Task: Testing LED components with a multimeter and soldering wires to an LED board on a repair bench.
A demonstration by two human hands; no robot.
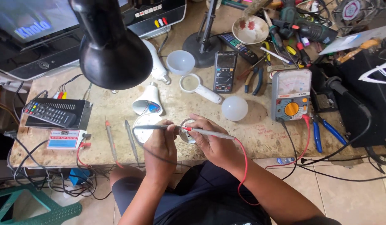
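Note:
My left hand (161, 143) holds a grey test probe with a black lead; its shaft points left over a round white disc (142, 129). My right hand (213, 141) grips a grey probe with a red lead (209, 133), its red-collared tip pointing left onto a small round board (187, 130) pinched between both hands at the bench's front edge. The red lead runs right to an analogue meter (290, 95) with an orange dial. A white bulb housing (148, 100) stands just behind my left hand, and a white bulb dome (234, 108) lies behind my right.
A black lamp shade (114, 46) hangs over the bench's left half. A digital meter (225, 71), magnifier (197, 86), small white bowl (180, 62), pliers, blue cutters (326, 133), remote (49, 113) on a black box, a small tester box (63, 138) and two spare probes (120, 141) crowd the stone bench.

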